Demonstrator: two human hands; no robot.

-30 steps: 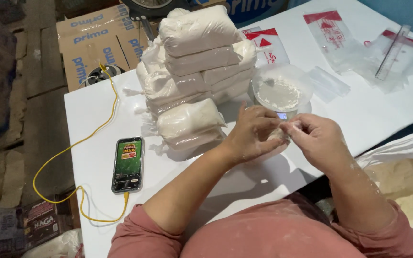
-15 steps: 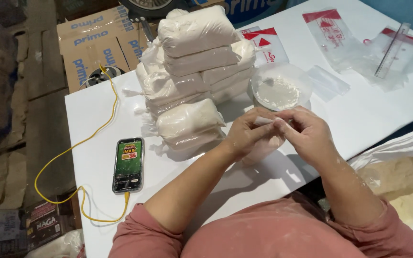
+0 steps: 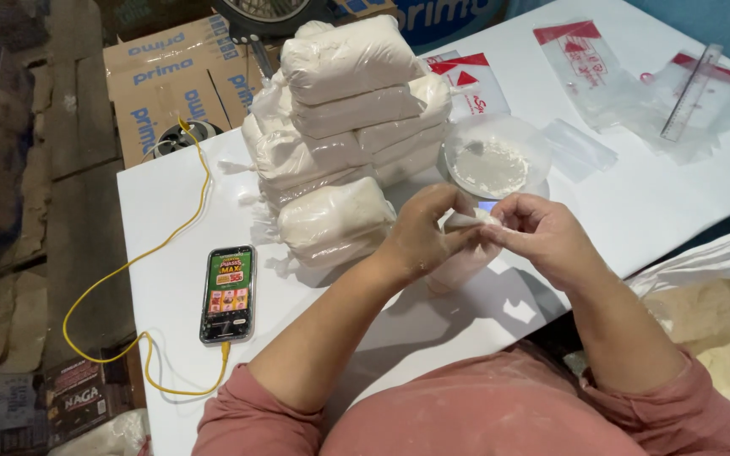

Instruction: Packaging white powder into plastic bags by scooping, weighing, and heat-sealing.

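Note:
My left hand and my right hand meet over a small clear plastic bag of white flour that stands on the white table. Both hands pinch the twisted neck of the bag between their fingertips. The bag's body shows below my hands; its top is hidden by my fingers. Just behind my hands a clear round bowl holds white flour. A stack of filled, tied flour bags rises to the left of the bowl.
A phone with a lit screen lies at the table's left, on a yellow cable. Empty plastic bags and a clear ruler lie at the far right. A big sack of flour stands right; cardboard boxes behind.
Both hands have shifted slightly toward me and down from the bowl, still working the neck of the small bag. The bowl is now more exposed.

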